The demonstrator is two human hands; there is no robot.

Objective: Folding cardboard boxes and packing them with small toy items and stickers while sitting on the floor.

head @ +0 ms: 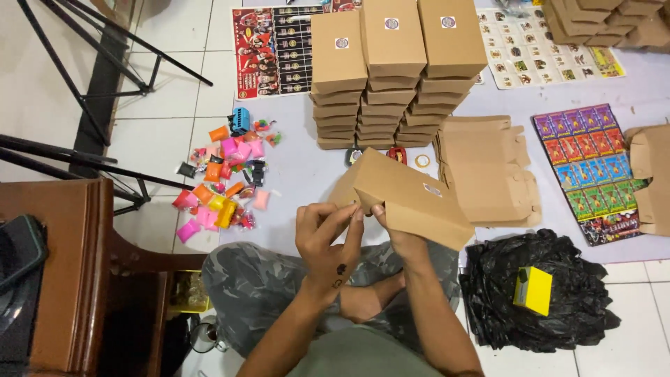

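I hold a brown cardboard box (412,199) tilted over my lap, a small round sticker on its upper face. My right hand (398,234) grips its lower left corner from beneath. My left hand (326,237) pinches the same corner edge with thumb and fingers. Just beyond the box lie a small roll of tape (422,160) and a red item (397,153), partly hidden.
Three stacks of closed brown boxes (391,77) stand ahead. Flat unfolded boxes (488,171) lie right of them. Colourful small toys (223,178) are scattered left. Printed sticker sheets (590,167) lie right; a black plastic bag (537,293) carries a yellow box (534,290). A wooden table (63,272) stands left.
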